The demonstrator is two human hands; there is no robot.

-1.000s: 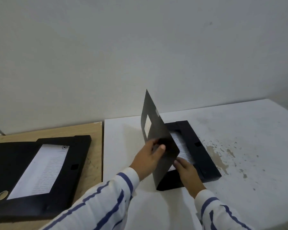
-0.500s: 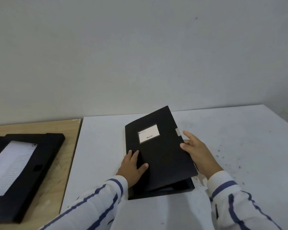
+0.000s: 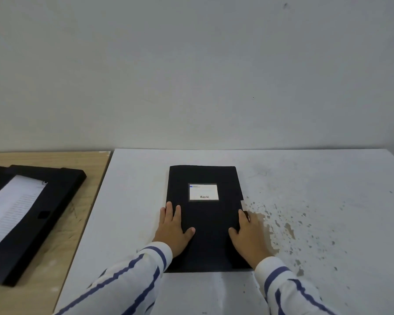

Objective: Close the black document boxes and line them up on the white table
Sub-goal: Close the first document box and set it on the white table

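My left hand [image 3: 173, 230] lies flat, fingers spread, on the closed black box [image 3: 206, 221]; my right hand [image 3: 248, 235] lies flat over its right edge, gripping nothing. The box lies on the white table [image 3: 316, 201]. Another box [image 3: 32, 214] lies open on the wooden table [image 3: 77, 223].

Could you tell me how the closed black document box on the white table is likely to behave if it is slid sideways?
The closed black document box lies flat and broad on the white table, so it should slide, not tip. Its lid looks thin, perhaps slightly flexible. Both the left hand and right hand press it, so it probably needs steadying.
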